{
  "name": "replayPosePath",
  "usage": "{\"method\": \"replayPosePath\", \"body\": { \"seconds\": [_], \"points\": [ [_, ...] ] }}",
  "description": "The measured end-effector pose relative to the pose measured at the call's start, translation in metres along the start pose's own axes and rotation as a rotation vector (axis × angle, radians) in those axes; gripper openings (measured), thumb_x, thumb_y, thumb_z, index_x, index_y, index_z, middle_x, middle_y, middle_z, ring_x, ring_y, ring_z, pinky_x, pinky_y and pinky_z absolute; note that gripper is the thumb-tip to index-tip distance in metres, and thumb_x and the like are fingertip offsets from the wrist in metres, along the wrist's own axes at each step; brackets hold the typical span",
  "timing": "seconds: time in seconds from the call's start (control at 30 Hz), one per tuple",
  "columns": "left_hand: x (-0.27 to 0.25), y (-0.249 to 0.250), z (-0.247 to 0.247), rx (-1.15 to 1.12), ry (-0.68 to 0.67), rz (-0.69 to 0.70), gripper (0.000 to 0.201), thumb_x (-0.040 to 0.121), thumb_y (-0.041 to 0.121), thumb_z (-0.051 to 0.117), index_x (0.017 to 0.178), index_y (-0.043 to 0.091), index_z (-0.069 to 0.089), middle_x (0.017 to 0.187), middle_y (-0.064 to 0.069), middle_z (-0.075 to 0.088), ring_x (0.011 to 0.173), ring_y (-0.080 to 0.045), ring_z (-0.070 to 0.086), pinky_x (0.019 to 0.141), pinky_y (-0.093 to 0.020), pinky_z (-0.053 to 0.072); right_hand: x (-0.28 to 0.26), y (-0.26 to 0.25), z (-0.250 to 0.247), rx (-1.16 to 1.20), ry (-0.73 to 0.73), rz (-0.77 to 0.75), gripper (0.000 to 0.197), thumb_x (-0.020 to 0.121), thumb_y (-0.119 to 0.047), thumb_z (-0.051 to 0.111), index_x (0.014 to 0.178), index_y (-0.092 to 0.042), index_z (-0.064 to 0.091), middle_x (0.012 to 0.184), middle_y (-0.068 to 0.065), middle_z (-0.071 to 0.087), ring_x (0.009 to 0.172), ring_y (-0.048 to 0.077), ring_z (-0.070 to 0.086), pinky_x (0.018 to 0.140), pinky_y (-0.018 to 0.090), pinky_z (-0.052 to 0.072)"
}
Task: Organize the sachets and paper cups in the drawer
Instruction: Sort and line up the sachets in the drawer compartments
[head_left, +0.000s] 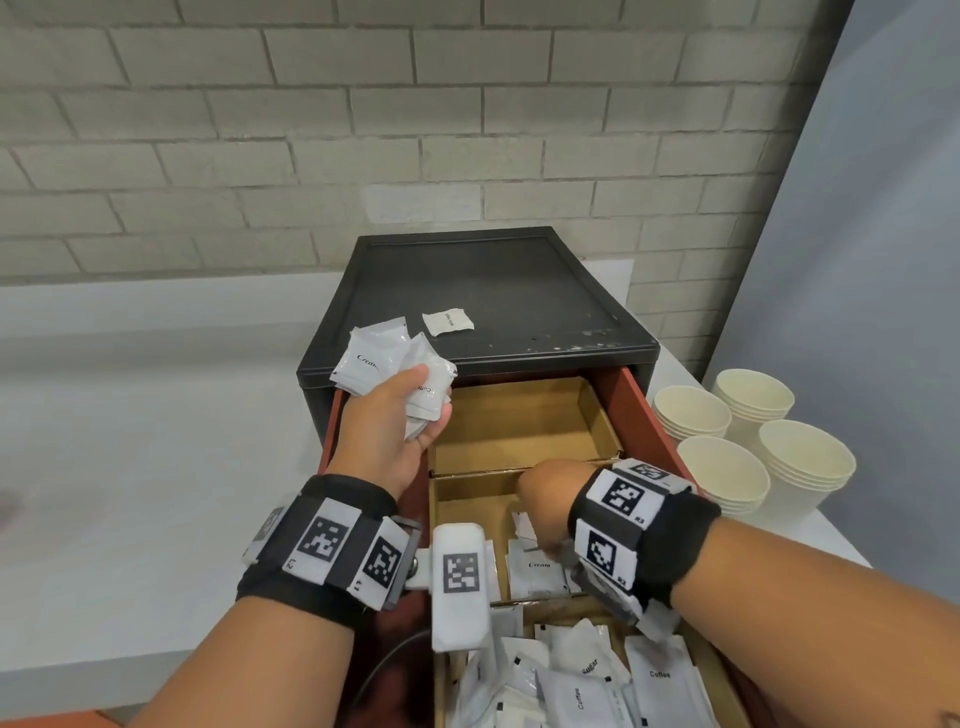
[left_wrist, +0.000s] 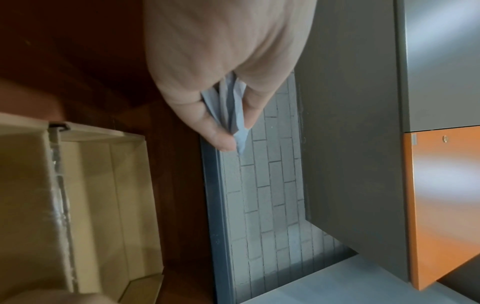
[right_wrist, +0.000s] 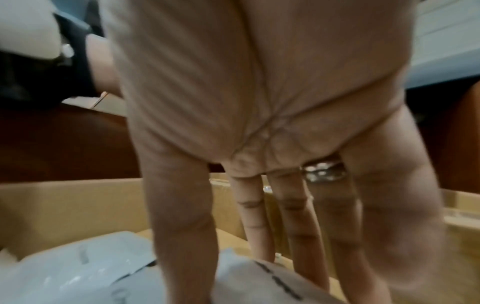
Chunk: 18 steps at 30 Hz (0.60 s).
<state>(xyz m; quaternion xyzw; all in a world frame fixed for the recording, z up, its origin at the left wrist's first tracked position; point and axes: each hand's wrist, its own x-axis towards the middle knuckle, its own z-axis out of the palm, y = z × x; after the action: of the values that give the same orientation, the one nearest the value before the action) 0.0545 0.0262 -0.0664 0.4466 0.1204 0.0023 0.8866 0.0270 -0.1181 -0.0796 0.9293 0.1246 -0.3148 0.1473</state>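
My left hand (head_left: 387, 415) grips a bunch of light, slippery sachets (head_left: 387, 358); my right hand (head_left: 545, 486), fingers straight, reaches for flat ones (head_left: 537, 569), best pinched by their edges.

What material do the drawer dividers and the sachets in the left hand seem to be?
Drawer dividers: likely cardboard, matte tan, with thin raw edges. Sachets gripped by the left hand: probably glossy white plastic film or coated paper; they crinkle and catch light.
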Motion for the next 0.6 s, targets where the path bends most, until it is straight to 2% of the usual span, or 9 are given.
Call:
{"method": "replayPosePath", "body": {
  "seconds": [0.03, 0.07, 0.17, 0.23, 0.3, 0.4, 0.43, 0.53, 0.6],
  "points": [
    [0.0, 0.0, 0.0, 0.007, 0.0, 0.0, 0.047, 0.087, 0.008, 0.062, 0.13, 0.019, 0.047, 0.123, -0.013, 0.06, 0.101, -0.026, 0.065, 0.053, -0.022, 0.056, 0.0, -0.001, 0.0, -0.007, 0.009, -0.008, 0.023, 0.086, -0.013, 0.06, 0.106, -0.002, 0.063, 0.065, 0.003, 0.041, 0.07, 0.02, 0.048, 0.072, 0.03, 0.045],
    [-0.001, 0.0, 0.001, 0.01, -0.003, -0.002, 0.044, 0.087, 0.008, 0.061, 0.128, 0.02, 0.047, 0.123, -0.013, 0.06, 0.101, -0.026, 0.065, 0.054, -0.023, 0.056, 0.0, -0.001, -0.001, -0.003, 0.022, -0.01, 0.026, 0.087, -0.013, 0.06, 0.109, -0.001, 0.061, 0.065, 0.003, 0.04, 0.073, 0.021, 0.048, 0.073, 0.031, 0.043],
    [-0.004, 0.0, 0.002, 0.012, -0.018, -0.005, 0.036, 0.089, 0.007, 0.06, 0.118, 0.023, 0.047, 0.122, -0.012, 0.06, 0.099, -0.024, 0.065, 0.057, -0.023, 0.058, -0.003, 0.003, -0.004, 0.048, 0.102, -0.002, 0.015, 0.091, -0.012, 0.052, 0.093, 0.0, 0.062, 0.066, 0.005, 0.042, 0.065, 0.022, 0.046, 0.072, 0.029, 0.039],
    [-0.006, 0.0, 0.003, 0.017, -0.02, -0.008, 0.036, 0.089, 0.007, 0.059, 0.118, 0.023, 0.047, 0.123, -0.012, 0.06, 0.102, -0.025, 0.064, 0.057, -0.023, 0.058, -0.006, 0.012, -0.008, 0.121, 0.184, 0.015, 0.013, 0.09, -0.007, 0.051, 0.09, -0.002, 0.062, 0.075, 0.01, 0.052, 0.078, 0.026, 0.052, 0.072, 0.028, 0.04],
    [-0.006, -0.001, 0.003, 0.024, -0.01, -0.011, 0.039, 0.089, 0.007, 0.06, 0.121, 0.023, 0.046, 0.125, -0.012, 0.059, 0.107, -0.027, 0.062, 0.057, -0.024, 0.058, -0.01, 0.023, -0.014, 0.167, 0.264, 0.015, 0.006, 0.086, -0.005, 0.056, 0.083, -0.003, 0.061, 0.08, 0.01, 0.056, 0.085, 0.027, 0.055, 0.07, 0.028, 0.043],
    [-0.006, -0.001, 0.003, 0.018, -0.005, -0.025, 0.041, 0.088, 0.008, 0.061, 0.123, 0.023, 0.045, 0.126, -0.011, 0.058, 0.109, -0.028, 0.062, 0.055, -0.024, 0.058, -0.017, 0.037, -0.027, 0.226, 0.325, -0.002, 0.02, 0.084, -0.015, 0.065, 0.101, -0.005, 0.067, 0.095, 0.007, 0.063, 0.091, 0.022, 0.058, 0.076, 0.027, 0.048],
    [-0.007, -0.001, 0.003, 0.013, -0.003, -0.032, 0.041, 0.088, 0.008, 0.06, 0.123, 0.023, 0.046, 0.126, -0.011, 0.058, 0.108, -0.028, 0.062, 0.055, -0.024, 0.058, -0.019, 0.042, -0.032, 0.29, 0.36, -0.016, 0.02, 0.084, -0.016, 0.066, 0.102, -0.008, 0.068, 0.097, 0.005, 0.064, 0.091, 0.019, 0.058, 0.075, 0.025, 0.048],
    [-0.008, -0.001, 0.004, -0.016, 0.016, -0.061, 0.035, 0.089, 0.009, 0.059, 0.118, 0.023, 0.046, 0.125, -0.012, 0.058, 0.107, -0.028, 0.062, 0.056, -0.025, 0.058, -0.028, 0.052, -0.052, 0.487, 0.498, -0.062, 0.008, 0.086, -0.013, 0.063, 0.093, -0.013, 0.067, 0.08, -0.006, 0.058, 0.077, 0.011, 0.054, 0.057, 0.016, 0.039],
    [-0.01, 0.001, 0.004, -0.029, 0.027, -0.068, 0.034, 0.089, 0.008, 0.058, 0.116, 0.024, 0.045, 0.125, -0.012, 0.057, 0.108, -0.03, 0.061, 0.059, -0.027, 0.057, -0.032, 0.056, -0.064, 0.585, 0.555, -0.081, 0.004, 0.086, -0.013, 0.064, 0.087, -0.016, 0.065, 0.072, -0.009, 0.054, 0.069, 0.006, 0.05, 0.055, 0.016, 0.035]
  ]
}}
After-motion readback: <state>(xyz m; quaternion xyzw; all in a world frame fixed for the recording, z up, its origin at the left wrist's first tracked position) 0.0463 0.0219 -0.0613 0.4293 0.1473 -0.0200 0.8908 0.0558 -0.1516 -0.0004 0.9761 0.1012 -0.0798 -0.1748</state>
